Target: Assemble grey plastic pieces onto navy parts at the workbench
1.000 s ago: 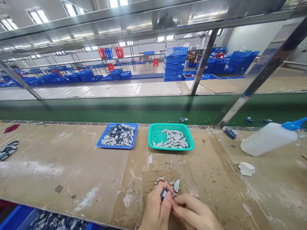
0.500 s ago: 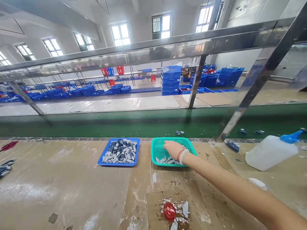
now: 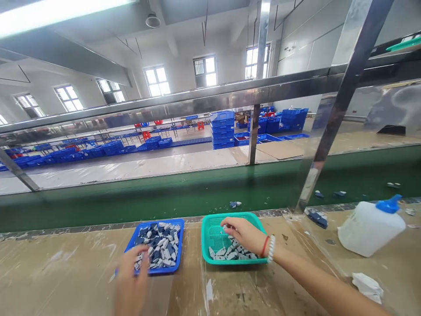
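Note:
My right hand [image 3: 244, 233] reaches into a teal basket [image 3: 210, 228] of small grey plastic pieces [image 3: 230, 253]; its fingers curl down among the pieces, pinched on something I cannot make out. A red band and a white bead bracelet sit on that wrist. My left hand [image 3: 131, 278] is blurred at the near left corner of a blue tray [image 3: 177, 248] holding mixed grey and dark blue pieces [image 3: 159, 243]; its fingers cannot be read.
A white plastic bottle with a blue cap [image 3: 371, 226] lies at the right, with crumpled paper [image 3: 367, 286] near it. A green conveyor belt [image 3: 164, 202] runs behind the worn bench, with stray parts [image 3: 234, 204] on it. A steel frame post [image 3: 332, 118] rises at right.
The view tilted up. My left hand came forward to the blue tray. My right hand stays in the teal basket, drawn slightly nearer. The red disc on the bench left the view.

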The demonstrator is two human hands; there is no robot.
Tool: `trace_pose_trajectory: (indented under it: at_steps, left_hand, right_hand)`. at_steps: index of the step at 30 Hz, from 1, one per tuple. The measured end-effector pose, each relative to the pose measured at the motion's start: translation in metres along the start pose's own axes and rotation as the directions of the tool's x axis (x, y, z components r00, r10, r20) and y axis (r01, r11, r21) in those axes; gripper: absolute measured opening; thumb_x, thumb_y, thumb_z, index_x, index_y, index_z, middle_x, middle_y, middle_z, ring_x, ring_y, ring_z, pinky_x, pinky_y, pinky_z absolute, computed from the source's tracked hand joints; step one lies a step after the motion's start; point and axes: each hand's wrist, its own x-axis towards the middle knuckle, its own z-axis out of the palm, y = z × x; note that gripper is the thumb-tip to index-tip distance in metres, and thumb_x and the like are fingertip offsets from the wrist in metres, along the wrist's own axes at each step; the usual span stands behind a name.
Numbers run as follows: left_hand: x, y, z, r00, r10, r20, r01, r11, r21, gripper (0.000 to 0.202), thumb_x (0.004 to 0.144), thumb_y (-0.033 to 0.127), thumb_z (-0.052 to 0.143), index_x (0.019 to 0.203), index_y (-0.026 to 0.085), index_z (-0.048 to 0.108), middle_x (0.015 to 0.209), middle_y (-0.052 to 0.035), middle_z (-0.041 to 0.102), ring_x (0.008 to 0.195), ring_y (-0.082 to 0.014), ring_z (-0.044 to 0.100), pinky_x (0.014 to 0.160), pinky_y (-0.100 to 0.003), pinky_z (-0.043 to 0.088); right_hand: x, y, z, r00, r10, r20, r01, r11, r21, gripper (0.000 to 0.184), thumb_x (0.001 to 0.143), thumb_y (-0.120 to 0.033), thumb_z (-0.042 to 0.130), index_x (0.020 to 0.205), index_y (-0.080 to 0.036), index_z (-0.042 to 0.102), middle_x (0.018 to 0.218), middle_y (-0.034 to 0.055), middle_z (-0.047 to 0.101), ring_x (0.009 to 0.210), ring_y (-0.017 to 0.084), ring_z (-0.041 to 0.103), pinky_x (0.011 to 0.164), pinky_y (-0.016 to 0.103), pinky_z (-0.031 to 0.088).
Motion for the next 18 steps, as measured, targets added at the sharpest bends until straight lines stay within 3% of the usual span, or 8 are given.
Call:
trace_pose_trajectory:
  at_steps: [2, 4, 6, 8, 11, 14, 16, 18]
  left_hand:
    - [0.035, 0.001, 0.05, 0.963, 0.133, 0.235, -0.176, 0.969, 0.175, 0.018, 0.088, 0.028, 0.057, 0.1, 0.015, 0.063, 0.11, -0.0077, 0.06, 0.11, -0.0241, 0.052, 0.101, -0.05, 0.038]
    - [0.073, 0.0, 0.111, 0.847, 0.172, 0.502, -0.342, 0.901, 0.268, 0.017, 0.089, 0.021, 0.055, 0.102, 0.016, 0.064, 0.113, -0.0072, 0.061, 0.111, -0.0226, 0.053, 0.103, -0.047, 0.037]
    - [0.106, -0.002, 0.17, 0.71, 0.113, 0.695, -0.451, 0.832, 0.325, 0.019, 0.09, 0.026, 0.055, 0.104, 0.015, 0.064, 0.114, -0.0076, 0.061, 0.104, -0.0216, 0.058, 0.097, -0.043, 0.044]
    - [0.13, -0.007, 0.216, 0.588, 0.003, 0.809, -0.52, 0.767, 0.376, 0.024, 0.09, 0.031, 0.056, 0.107, 0.015, 0.061, 0.111, -0.0077, 0.062, 0.097, -0.0204, 0.061, 0.088, -0.04, 0.05]
    - [0.147, -0.02, 0.252, 0.453, -0.147, 0.879, -0.6, 0.679, 0.423, 0.028, 0.09, 0.032, 0.057, 0.113, 0.017, 0.059, 0.113, -0.0091, 0.061, 0.097, -0.0206, 0.061, 0.086, -0.041, 0.052]
    - [0.148, -0.033, 0.259, 0.393, -0.211, 0.895, -0.66, 0.613, 0.435, 0.032, 0.09, 0.031, 0.057, 0.118, 0.017, 0.056, 0.12, -0.0101, 0.058, 0.105, -0.0235, 0.058, 0.092, -0.046, 0.049]
    - [0.147, -0.038, 0.258, 0.391, -0.23, 0.891, -0.681, 0.579, 0.449, 0.034, 0.089, 0.031, 0.058, 0.12, 0.017, 0.055, 0.122, -0.0103, 0.057, 0.109, -0.0245, 0.056, 0.094, -0.048, 0.047]
    - [0.145, -0.04, 0.259, 0.406, -0.249, 0.88, -0.687, 0.551, 0.473, 0.033, 0.089, 0.031, 0.058, 0.119, 0.017, 0.056, 0.122, -0.0102, 0.056, 0.11, -0.0249, 0.056, 0.095, -0.048, 0.046]
  right_hand:
    - [-0.02, 0.0, -0.009, 1.0, -0.003, 0.004, 0.002, 0.985, 0.173, 0.03, 0.099, -0.03, 0.032, 0.119, -0.017, 0.05, 0.084, 0.0027, 0.066, 0.068, 0.012, 0.065, 0.061, 0.026, 0.055]
    - [-0.042, 0.0, -0.014, 0.998, 0.058, 0.025, -0.063, 0.878, 0.475, 0.037, 0.096, -0.044, 0.036, 0.12, -0.017, 0.045, 0.078, -0.0002, 0.064, 0.057, 0.01, 0.064, 0.051, 0.022, 0.052]
    - [-0.062, 0.0, -0.017, 0.984, 0.159, 0.086, -0.163, 0.578, 0.8, 0.046, 0.084, -0.052, 0.058, 0.112, -0.018, 0.047, 0.076, -0.0022, 0.063, 0.058, 0.01, 0.065, 0.052, 0.02, 0.052]
    - [-0.082, -0.001, -0.017, 0.959, 0.241, 0.149, -0.205, 0.227, 0.952, 0.055, 0.067, -0.045, 0.079, 0.106, -0.018, 0.051, 0.077, -0.0025, 0.064, 0.064, 0.009, 0.066, 0.058, 0.018, 0.051]
    - [-0.106, -0.005, -0.014, 0.922, 0.345, 0.177, -0.186, -0.006, 0.983, 0.057, 0.055, -0.032, 0.088, 0.1, -0.016, 0.057, 0.08, 0.0008, 0.068, 0.066, 0.007, 0.065, 0.061, 0.015, 0.05]
    - [-0.125, -0.009, -0.003, 0.883, 0.43, 0.188, -0.183, -0.054, 0.982, 0.048, 0.053, -0.032, 0.089, 0.09, -0.014, 0.063, 0.08, 0.0036, 0.07, 0.062, 0.007, 0.063, 0.059, 0.015, 0.049]
    - [-0.138, -0.012, 0.01, 0.871, 0.465, 0.159, -0.194, 0.028, 0.981, 0.045, 0.056, -0.036, 0.087, 0.09, -0.013, 0.067, 0.076, 0.0029, 0.069, 0.061, 0.008, 0.062, 0.059, 0.017, 0.049]
    - [-0.155, -0.014, 0.026, 0.879, 0.468, 0.096, -0.209, 0.197, 0.958, 0.043, 0.062, -0.041, 0.082, 0.093, -0.014, 0.07, 0.073, 0.003, 0.068, 0.061, 0.009, 0.061, 0.058, 0.019, 0.05]
